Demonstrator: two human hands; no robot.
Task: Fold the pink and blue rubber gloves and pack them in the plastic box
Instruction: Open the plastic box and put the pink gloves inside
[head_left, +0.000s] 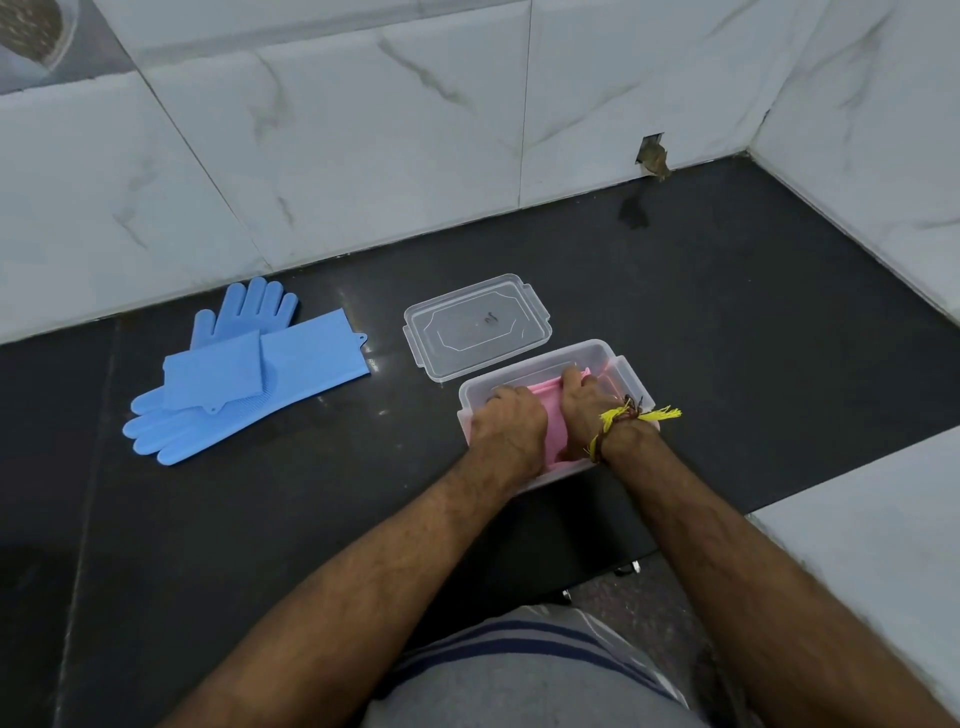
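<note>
Two hands press folded pink gloves (551, 415) into the clear plastic box (623, 371), which stands on the dark countertop (727, 338). The left hand (511, 423) lies curled, palm down, over the near-left part of the pink rubber; the right hand (584, 402), with a yellow-tasselled thread (636, 415) at its wrist, has its fingers bent onto the far edge of the fold. Whether either hand pinches the rubber or merely pushes on it cannot be told. The blue gloves (244, 369) lie loosely overlapped to the left, well apart from the box, and appear only partly folded. The lid (477, 326) rests flat just behind the box. Risks, as judged: springy rubber may unfold and rise above the rim once pressure is released, leaving too little room for the blue pair and preventing the lid from seating; downward force near the front wall could tip or slide the light box on the smooth surface.
</note>
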